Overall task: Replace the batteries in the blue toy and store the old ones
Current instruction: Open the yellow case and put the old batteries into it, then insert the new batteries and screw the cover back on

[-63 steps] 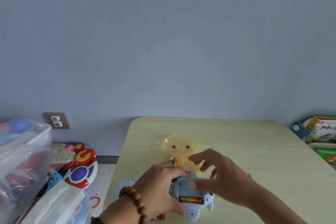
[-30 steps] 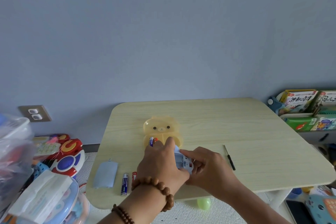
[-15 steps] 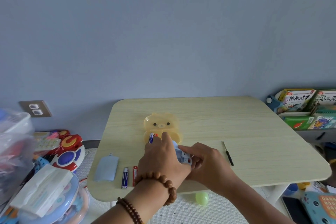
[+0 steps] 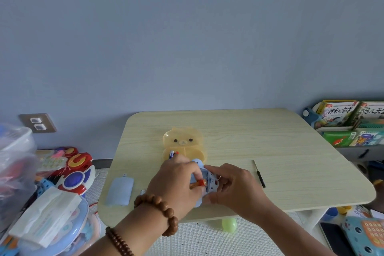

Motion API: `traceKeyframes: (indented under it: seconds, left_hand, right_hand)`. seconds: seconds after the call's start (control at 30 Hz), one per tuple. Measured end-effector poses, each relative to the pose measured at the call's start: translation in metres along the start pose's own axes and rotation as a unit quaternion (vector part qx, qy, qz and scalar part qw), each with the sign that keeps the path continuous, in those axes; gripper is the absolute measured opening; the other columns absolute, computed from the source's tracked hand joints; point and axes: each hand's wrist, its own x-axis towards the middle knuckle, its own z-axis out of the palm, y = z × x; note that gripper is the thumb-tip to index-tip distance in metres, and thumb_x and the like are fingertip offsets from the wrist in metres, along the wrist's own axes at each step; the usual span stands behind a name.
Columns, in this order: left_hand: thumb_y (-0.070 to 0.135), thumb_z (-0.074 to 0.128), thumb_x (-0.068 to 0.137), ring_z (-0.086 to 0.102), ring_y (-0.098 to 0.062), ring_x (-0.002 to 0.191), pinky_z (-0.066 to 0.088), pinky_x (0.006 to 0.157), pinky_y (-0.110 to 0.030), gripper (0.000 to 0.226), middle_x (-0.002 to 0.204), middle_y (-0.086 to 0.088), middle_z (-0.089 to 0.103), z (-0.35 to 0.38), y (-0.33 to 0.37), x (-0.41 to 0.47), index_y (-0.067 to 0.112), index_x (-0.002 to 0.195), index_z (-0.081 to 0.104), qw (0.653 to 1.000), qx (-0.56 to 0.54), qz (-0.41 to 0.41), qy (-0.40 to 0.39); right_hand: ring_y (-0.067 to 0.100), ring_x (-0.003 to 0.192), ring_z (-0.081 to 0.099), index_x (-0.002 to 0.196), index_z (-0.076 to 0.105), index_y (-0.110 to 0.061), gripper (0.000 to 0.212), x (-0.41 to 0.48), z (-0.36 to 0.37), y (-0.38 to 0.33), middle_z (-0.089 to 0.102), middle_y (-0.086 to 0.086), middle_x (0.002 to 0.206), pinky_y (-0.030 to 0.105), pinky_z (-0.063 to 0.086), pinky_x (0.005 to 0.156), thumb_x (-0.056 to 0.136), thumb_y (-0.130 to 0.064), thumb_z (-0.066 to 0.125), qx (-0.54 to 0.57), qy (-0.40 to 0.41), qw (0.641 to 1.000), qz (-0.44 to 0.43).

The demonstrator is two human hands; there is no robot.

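The left hand (image 4: 175, 181) has its grip pinched on a red-and-gold battery (image 4: 199, 183), fingertips closed around it right at the open battery bay of the blue toy (image 4: 207, 181); whether the battery is seated in the bay or just above it cannot be told. The right hand (image 4: 234, 188) has its grip clenched on the blue toy, thumb along the near edge and fingers over the far side, holding it just above or on the desk (image 4: 270, 143) near the front edge. A string of brown wooden beads (image 4: 164, 210) circles the left wrist. Just beyond the hands sits a translucent yellow bear-shaped case (image 4: 187, 141), lying open on the desk, with a blue-and-white battery (image 4: 171, 154) and a red-tipped one beside it in the near compartment. To the left of the hands lies the pale blue battery cover (image 4: 120, 191), flat on the desk, and between it and the left wrist the end of another battery (image 4: 143, 191) peeks out. To the right, well apart from the right hand, a small black screwdriver (image 4: 258, 173) lies on the desk. On the floor to the left are piled toys and a clear bin; to the right a rack holds picture books (image 4: 340, 116).
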Motion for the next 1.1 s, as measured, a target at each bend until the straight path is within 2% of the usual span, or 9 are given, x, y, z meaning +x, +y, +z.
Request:
traceKeyframes:
  seconds: [0.07, 0.2, 0.27, 0.33, 0.4, 0.6, 0.73, 0.9, 1.1]
  left_hand:
    - [0.038, 0.071, 0.084, 0.050, 0.002, 0.107, 0.039, 0.085, -0.011, 0.009, 0.114, 0.018, 0.049, -0.003, -0.006, 0.008, 0.030, 0.086, 0.066, 0.999, -0.027, 0.008, 0.042]
    - [0.024, 0.073, 0.083, 0.062, 0.000, 0.076, 0.053, 0.074, -0.021, 0.010, 0.097, 0.014, 0.060, -0.014, -0.016, 0.026, 0.023, 0.091, 0.067, 0.987, -0.073, 0.000, 0.141]
    - [0.019, 0.074, 0.082, 0.063, 0.000, 0.068, 0.049, 0.067, -0.013, 0.020, 0.096, 0.015, 0.061, -0.016, -0.023, 0.033, 0.026, 0.098, 0.065, 0.985, -0.085, -0.001, 0.147]
    - [0.016, 0.074, 0.083, 0.064, -0.002, 0.066, 0.049, 0.067, -0.013, 0.016, 0.098, 0.014, 0.061, -0.016, -0.031, 0.039, 0.026, 0.093, 0.068, 0.987, -0.091, 0.004, 0.134]
    - [0.016, 0.077, 0.080, 0.064, -0.002, 0.069, 0.055, 0.073, -0.021, 0.010, 0.100, 0.012, 0.062, -0.014, -0.038, 0.046, 0.024, 0.086, 0.074, 0.987, -0.098, -0.009, 0.125]
    - [0.014, 0.088, 0.067, 0.065, 0.003, 0.081, 0.056, 0.075, -0.013, 0.043, 0.108, 0.015, 0.063, -0.013, -0.051, 0.056, 0.027, 0.105, 0.072, 0.992, -0.108, -0.008, 0.060]
    - [0.029, 0.085, 0.072, 0.059, 0.000, 0.105, 0.047, 0.090, -0.016, 0.056, 0.118, 0.018, 0.063, -0.011, -0.055, 0.059, 0.035, 0.123, 0.063, 0.999, -0.042, 0.016, 0.017]
    - [0.036, 0.079, 0.079, 0.053, -0.007, 0.121, 0.042, 0.101, -0.023, 0.056, 0.131, 0.011, 0.058, -0.006, -0.058, 0.061, 0.036, 0.130, 0.057, 1.000, -0.022, 0.007, -0.021]
    - [0.033, 0.078, 0.080, 0.053, -0.008, 0.121, 0.043, 0.103, -0.025, 0.052, 0.128, 0.010, 0.059, -0.007, -0.062, 0.058, 0.035, 0.128, 0.059, 1.000, -0.020, 0.013, -0.020]
  right_hand:
    - [0.001, 0.071, 0.057, 0.124, 0.070, -0.038, 0.074, -0.001, 0.001, 0.000, 0.065, -0.007, 0.081, 0.008, 0.042, 0.061, 0.055, -0.042, 0.097, -0.001, 0.005, 1.000, 0.007]
    - [0.001, 0.071, 0.056, 0.125, 0.069, -0.039, 0.075, -0.001, 0.002, 0.000, 0.065, -0.006, 0.082, 0.008, 0.042, 0.063, 0.056, -0.041, 0.096, 0.007, 0.005, 1.000, 0.015]
    - [0.001, 0.072, 0.056, 0.126, 0.068, -0.039, 0.075, -0.002, 0.002, 0.000, 0.064, -0.006, 0.082, 0.008, 0.042, 0.064, 0.057, -0.041, 0.096, 0.003, 0.002, 1.000, 0.019]
    - [0.000, 0.072, 0.056, 0.126, 0.068, -0.040, 0.074, -0.002, 0.002, -0.001, 0.063, -0.006, 0.081, 0.008, 0.042, 0.064, 0.057, -0.041, 0.096, 0.004, 0.000, 1.000, 0.022]
    - [0.000, 0.071, 0.056, 0.125, 0.068, -0.042, 0.073, -0.002, 0.002, -0.001, 0.063, -0.005, 0.082, 0.009, 0.043, 0.064, 0.057, -0.041, 0.096, 0.009, 0.000, 1.000, 0.024]
    - [0.002, 0.072, 0.057, 0.124, 0.069, -0.042, 0.074, -0.001, 0.004, 0.002, 0.065, -0.003, 0.085, 0.009, 0.044, 0.065, 0.055, -0.039, 0.096, 0.014, 0.004, 1.000, 0.028]
    - [0.007, 0.069, 0.053, 0.116, 0.068, -0.053, 0.069, -0.001, 0.003, 0.001, 0.062, -0.001, 0.084, 0.011, 0.043, 0.062, 0.053, -0.047, 0.092, 0.022, 0.008, 1.000, 0.012]
    - [0.003, 0.072, 0.056, 0.124, 0.069, -0.041, 0.073, 0.000, 0.005, 0.004, 0.062, -0.011, 0.089, 0.010, 0.043, 0.064, 0.057, -0.032, 0.097, 0.008, 0.001, 1.000, 0.014]
    - [0.004, 0.070, 0.055, 0.123, 0.069, -0.044, 0.074, 0.001, 0.005, 0.004, 0.062, -0.009, 0.085, 0.009, 0.042, 0.063, 0.055, -0.034, 0.098, 0.023, 0.003, 1.000, 0.005]
